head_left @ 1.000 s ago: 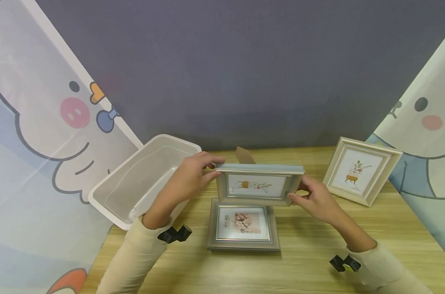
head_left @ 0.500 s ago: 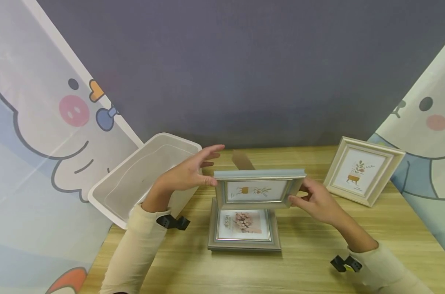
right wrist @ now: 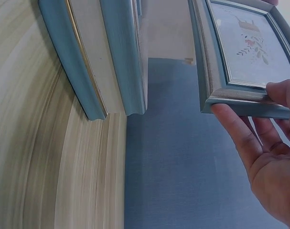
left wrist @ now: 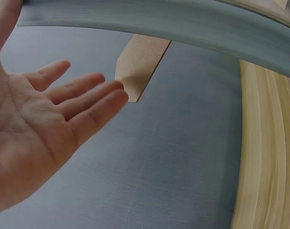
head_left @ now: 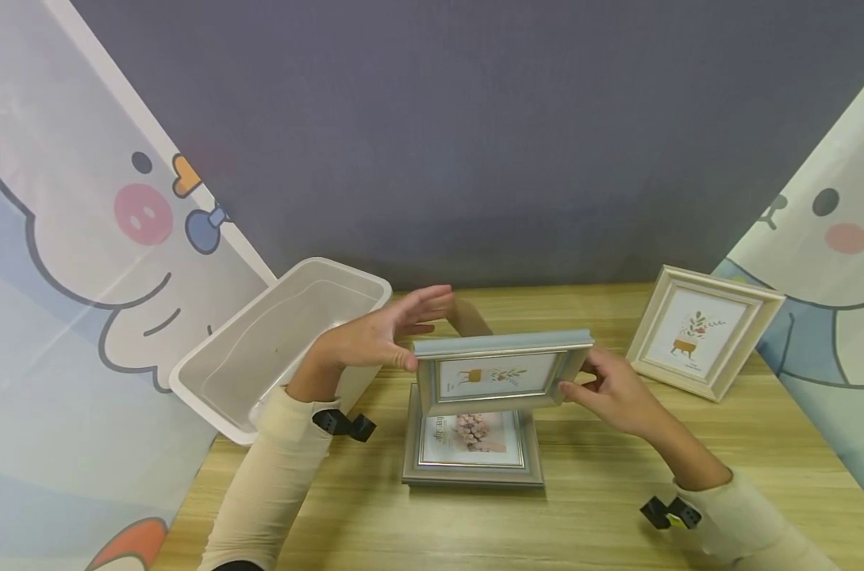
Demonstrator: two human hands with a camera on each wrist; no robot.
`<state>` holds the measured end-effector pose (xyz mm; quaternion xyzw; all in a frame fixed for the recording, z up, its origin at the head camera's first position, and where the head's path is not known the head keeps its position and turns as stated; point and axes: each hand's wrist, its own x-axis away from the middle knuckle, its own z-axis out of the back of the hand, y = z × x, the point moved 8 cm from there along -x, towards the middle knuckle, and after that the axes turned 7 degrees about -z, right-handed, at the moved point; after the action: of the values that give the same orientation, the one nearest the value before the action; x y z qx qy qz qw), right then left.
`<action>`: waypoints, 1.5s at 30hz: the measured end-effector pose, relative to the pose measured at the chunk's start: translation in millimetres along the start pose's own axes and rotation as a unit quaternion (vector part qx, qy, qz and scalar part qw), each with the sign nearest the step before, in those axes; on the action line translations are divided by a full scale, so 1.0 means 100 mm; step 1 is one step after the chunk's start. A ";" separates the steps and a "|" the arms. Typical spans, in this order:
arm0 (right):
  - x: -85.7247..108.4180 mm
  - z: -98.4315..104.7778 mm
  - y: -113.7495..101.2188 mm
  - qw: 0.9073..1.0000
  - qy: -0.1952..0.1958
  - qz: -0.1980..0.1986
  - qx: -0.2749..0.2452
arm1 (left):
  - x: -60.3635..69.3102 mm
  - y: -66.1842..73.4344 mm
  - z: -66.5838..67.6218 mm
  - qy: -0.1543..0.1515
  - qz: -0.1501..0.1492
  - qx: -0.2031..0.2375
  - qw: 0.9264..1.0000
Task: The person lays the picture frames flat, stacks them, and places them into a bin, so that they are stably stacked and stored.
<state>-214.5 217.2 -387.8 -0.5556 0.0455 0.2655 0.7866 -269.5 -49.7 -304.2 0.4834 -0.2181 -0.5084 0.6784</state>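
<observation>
Dark grey wall (head_left: pixel 474 143) between pale cartoon-printed panels (head_left: pixel 67 262), behind a wood-grain table (head_left: pixel 589 500)

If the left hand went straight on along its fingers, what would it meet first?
Probably the brown stand behind the held frame: the left hand overlaps the stand's edge in its wrist view, but depth is unclear.

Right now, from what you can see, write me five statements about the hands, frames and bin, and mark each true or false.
1. The right hand grips the raised frame. True.
2. The left hand has all its fingers curled round the raised frame. False: its four fingers are stretched out, clear of it.
3. The cream frame stands upright on the table's right side. True.
4. The bin is right of both hands. False: it is on the left.
5. The flat-lying frame shows flowers. True.
</observation>
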 end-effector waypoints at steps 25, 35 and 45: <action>0.04 0.03 -0.01 0.999 0.022 0.001 0.024 | 0.00 -0.03 -0.06 -0.008 0.016 0.002 1.000; 0.05 0.04 -0.09 0.999 0.028 0.010 0.034 | 0.01 -0.02 -0.04 0.020 0.010 0.001 1.000; 0.06 0.04 -0.07 0.999 0.034 0.007 0.035 | 0.08 -0.01 0.04 0.083 0.023 -0.026 0.996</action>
<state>-207.4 221.1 -382.5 -0.5361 0.0851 0.2499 0.8019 -269.9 -58.2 -305.1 0.5009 -0.1589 -0.4563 0.7180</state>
